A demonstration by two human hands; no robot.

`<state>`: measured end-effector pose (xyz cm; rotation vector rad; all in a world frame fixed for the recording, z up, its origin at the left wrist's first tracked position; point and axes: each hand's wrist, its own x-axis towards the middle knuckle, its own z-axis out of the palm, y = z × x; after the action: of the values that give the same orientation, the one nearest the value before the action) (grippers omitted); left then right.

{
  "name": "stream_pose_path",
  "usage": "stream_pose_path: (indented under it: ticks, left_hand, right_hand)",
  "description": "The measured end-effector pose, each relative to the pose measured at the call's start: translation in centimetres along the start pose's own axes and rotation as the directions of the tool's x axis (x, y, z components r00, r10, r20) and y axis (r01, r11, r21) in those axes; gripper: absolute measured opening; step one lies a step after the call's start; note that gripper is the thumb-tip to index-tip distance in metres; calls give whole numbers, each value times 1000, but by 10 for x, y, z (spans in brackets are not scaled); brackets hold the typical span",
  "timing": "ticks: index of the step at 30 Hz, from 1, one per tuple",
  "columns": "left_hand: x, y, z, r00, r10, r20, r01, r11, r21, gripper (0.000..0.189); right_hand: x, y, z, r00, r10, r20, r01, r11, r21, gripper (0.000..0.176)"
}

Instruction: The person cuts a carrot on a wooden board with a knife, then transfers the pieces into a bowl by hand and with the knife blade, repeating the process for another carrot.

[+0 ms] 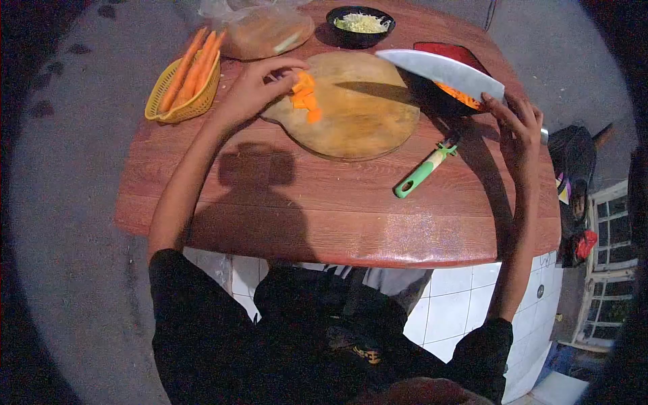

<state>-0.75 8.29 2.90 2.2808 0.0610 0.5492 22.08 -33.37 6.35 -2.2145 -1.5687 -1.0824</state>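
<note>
My left hand point(260, 88) is at the left side of the round wooden cutting board point(368, 125), its thumb and curled fingers closed around cut carrot pieces point(305, 94). More of these orange pieces lie on the board just below the fingertips. In my right hand point(518, 125) is a large knife point(445, 71). Its wide blade points left, raised over the board's right edge and a dark container holding shredded carrot point(460, 95). The blade hides part of that container. A green-handled peeler point(425, 170) lies on the table below my right hand's side of the board.
Several whole carrots point(192, 71) stand in a yellow basket point(156, 101) at the left. Behind the board are a clear plastic bag point(260, 30) and a black bowl point(358, 42) with pale shreds. The red-brown table point(324, 223) has its rounded front edge near my body.
</note>
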Motion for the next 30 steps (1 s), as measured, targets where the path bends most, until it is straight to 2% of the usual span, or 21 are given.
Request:
stream_pose_path:
  ticks: [3, 5, 8, 11, 13, 14, 16, 20, 22, 23, 25, 29, 30]
  left_hand:
    - [-2, 6, 13, 1000, -15, 14, 16, 999, -48, 24]
    - [-3, 7, 18, 1000, -31, 7, 31, 998, -47, 22]
    - [-4, 4, 25, 997, -68, 29, 72, 987, -146, 17]
    - [-3, 1, 28, 1000, 2, -15, -3, 998, -56, 16]
    - [0, -3, 24, 989, 148, -1, -146, 975, 169, 16]
    - [1, -4, 21, 989, 149, -1, -147, 975, 168, 16]
    - [2, -1, 13, 969, 236, 66, -245, 911, 331, 21]
    - [-2, 8, 5, 965, 234, 114, -260, 893, 367, 27]
    - [-2, 5, 5, 938, 270, 217, -334, 870, 363, 33]
    - [-1, 3, 6, 938, 270, 217, -334, 870, 363, 33]
    - [0, 2, 8, 895, 310, 320, -423, 820, 387, 35]
    - [-3, 15, -4, 920, 268, 287, -376, 810, 450, 36]
    - [-5, 22, -13, 926, 322, 197, -377, 775, 507, 34]
  right_hand:
    - [2, -5, -3, 998, -47, 50, 51, 995, -85, 59]
    - [1, -6, -4, 997, -34, 76, 40, 996, -77, 60]
    - [0, -6, -3, 995, -9, 98, 14, 999, -44, 61]
    - [1, -8, -4, 995, 8, 98, -8, 1000, -9, 62]
    - [1, -8, -5, 995, 14, 99, -14, 1000, 2, 62]
    - [2, -8, -6, 995, 7, 98, -6, 1000, -10, 63]
    - [2, -8, -6, 995, 0, 96, 2, 1000, -22, 64]
    - [2, -8, -8, 995, -9, 99, 7, 1000, 15, 68]
    - [2, -9, -9, 992, 0, 123, -3, 1000, 23, 69]
    - [3, -11, -8, 995, -6, 101, 5, 1000, 18, 70]
    - [6, -14, -9, 997, -15, 78, 15, 1000, 12, 70]
    - [5, -16, -11, 996, 2, 86, -3, 1000, 14, 62]
    - [4, -16, -10, 996, 9, 88, -10, 1000, 4, 59]
